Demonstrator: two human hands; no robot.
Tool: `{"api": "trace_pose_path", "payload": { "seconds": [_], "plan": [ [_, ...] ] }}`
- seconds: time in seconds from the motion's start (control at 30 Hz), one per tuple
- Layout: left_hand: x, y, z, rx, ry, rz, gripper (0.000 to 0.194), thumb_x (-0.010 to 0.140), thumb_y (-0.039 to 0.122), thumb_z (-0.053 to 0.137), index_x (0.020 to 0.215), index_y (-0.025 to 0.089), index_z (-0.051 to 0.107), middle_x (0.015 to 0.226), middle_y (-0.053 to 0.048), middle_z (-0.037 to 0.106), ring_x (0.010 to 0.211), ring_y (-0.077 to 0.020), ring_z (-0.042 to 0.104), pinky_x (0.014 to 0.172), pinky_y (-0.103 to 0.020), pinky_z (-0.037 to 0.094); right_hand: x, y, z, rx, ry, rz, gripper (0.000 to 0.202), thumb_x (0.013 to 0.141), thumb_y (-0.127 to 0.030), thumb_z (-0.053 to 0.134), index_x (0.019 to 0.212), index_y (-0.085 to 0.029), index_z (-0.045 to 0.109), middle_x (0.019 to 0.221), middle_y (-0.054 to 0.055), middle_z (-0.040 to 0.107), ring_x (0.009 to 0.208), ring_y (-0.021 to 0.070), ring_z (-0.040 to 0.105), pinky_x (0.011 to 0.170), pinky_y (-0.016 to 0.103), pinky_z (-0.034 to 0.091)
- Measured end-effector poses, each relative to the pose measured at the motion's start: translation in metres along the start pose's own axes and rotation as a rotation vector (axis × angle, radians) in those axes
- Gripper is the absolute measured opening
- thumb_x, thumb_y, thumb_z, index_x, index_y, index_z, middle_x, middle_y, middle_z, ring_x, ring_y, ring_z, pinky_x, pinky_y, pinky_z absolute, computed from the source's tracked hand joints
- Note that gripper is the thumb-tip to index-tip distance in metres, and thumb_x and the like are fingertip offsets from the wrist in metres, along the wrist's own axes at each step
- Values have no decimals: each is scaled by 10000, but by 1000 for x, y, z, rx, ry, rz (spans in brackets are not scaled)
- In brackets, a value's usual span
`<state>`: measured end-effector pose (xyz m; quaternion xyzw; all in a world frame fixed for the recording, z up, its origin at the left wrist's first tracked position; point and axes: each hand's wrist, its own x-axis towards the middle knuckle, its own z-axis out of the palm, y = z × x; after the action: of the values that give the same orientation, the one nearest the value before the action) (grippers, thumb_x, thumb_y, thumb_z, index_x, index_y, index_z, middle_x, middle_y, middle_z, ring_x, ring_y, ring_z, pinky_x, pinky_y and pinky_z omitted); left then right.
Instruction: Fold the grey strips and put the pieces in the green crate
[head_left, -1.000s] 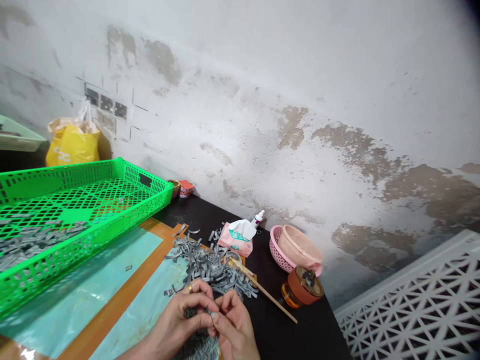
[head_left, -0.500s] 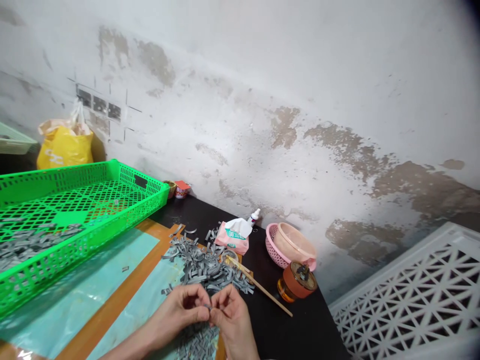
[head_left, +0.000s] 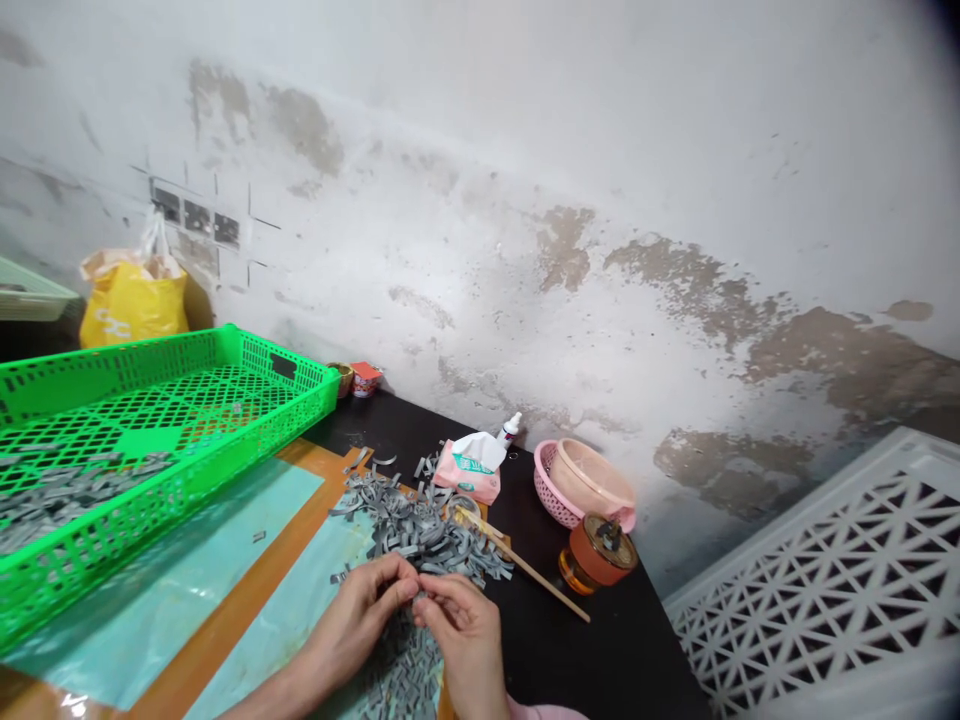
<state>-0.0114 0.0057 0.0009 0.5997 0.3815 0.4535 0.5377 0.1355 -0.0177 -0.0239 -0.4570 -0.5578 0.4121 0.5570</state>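
Observation:
My left hand (head_left: 358, 612) and my right hand (head_left: 466, 632) meet at the fingertips, both closed in a pinch. Between them is a small grey strip, mostly hidden by the fingers. Just beyond the hands lies a pile of curved grey strips (head_left: 420, 530). Below and partly behind my wrists, many short grey pieces (head_left: 409, 670) are spread over the light blue sheet (head_left: 262, 610).
At left stands a green plastic crate (head_left: 247, 430) with grey pieces inside. Past the pile are a tissue pack (head_left: 469, 480) and a white bottle (head_left: 510, 428). A wooden stick (head_left: 544, 580), an amber jar (head_left: 600, 550), pink baskets (head_left: 592, 475) and a white crate (head_left: 825, 590) are at right.
My fingers have shifted their pinch, the right fingers now lying straighter across the left fingertips. The view has tilted slightly; the objects on the table stay in place.

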Motion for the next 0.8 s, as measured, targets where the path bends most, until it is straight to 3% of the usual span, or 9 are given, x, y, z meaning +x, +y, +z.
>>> {"api": "trace_pose_path", "payload": {
  "seconds": [0.17,0.27,0.43,0.57,0.67,0.8],
  "plan": [
    [2,-3,0,29,-13,-31,357,818,475,612,640,166,590,621,-19,599,632,-180,516,594,-262,368,-3,-8,-5,-423,-8,-319,126,817,-145,630,896,-201,710,799,51,655,706,185,621,624,269,502],
    [-1,1,-1,174,-14,21,325,843,437,578,650,175,583,647,-21,608,649,-192,528,605,-267,373,-6,-14,-9,-648,-22,-461,135,856,-136,564,863,-204,680,753,44,633,671,184,599,618,276,468],
    [-5,11,-2,452,-2,113,292,901,377,490,683,200,570,687,-20,613,675,-208,556,627,-276,382,-5,-22,-6,-763,-32,-408,124,832,-130,584,811,-226,660,743,28,632,651,180,579,626,282,434],
    [0,14,-11,466,62,178,293,916,388,460,708,212,570,701,-11,601,680,-206,563,636,-274,403,1,-22,-5,-597,-33,-297,127,824,-128,583,779,-211,668,732,23,622,653,168,582,605,259,435],
    [3,27,-40,451,222,178,272,888,422,496,753,212,603,685,-9,613,658,-204,572,622,-265,422,6,-18,-7,-461,-18,-175,120,818,-151,620,894,-208,693,793,29,639,700,174,607,597,244,442],
    [-10,65,-113,625,483,162,365,795,539,570,852,192,668,749,-31,704,697,-215,635,656,-252,448,8,-13,-6,-559,-65,-156,106,797,-148,657,836,-228,714,817,30,646,756,197,602,662,271,429]
  ]
}}
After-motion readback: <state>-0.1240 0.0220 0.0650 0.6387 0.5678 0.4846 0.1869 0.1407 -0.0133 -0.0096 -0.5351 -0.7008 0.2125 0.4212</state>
